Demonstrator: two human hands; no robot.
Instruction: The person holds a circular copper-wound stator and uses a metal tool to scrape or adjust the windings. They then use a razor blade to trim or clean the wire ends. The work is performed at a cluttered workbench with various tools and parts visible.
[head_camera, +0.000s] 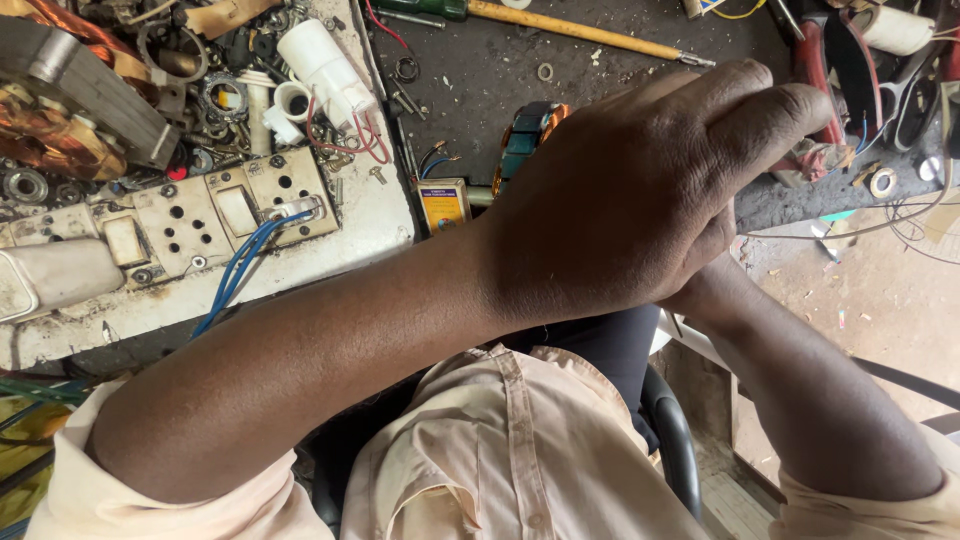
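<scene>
Peach shirt sleeves (520, 450) fill the bottom of the view, and from them two bare forearms cross toward the bench. Above them the left hand (640, 190) lies closed and knuckles-up over the right hand (715, 285), which is almost wholly hidden, so I cannot tell whether either grips anything. Just beyond the left hand's knuckles a wound motor stator (525, 140) peeks out on the dark bench (480, 70), with a small yellow box (444, 203) beside it, a dirty switchboard (210, 215) to the left and a long screwdriver (560, 25) farthest off.
</scene>
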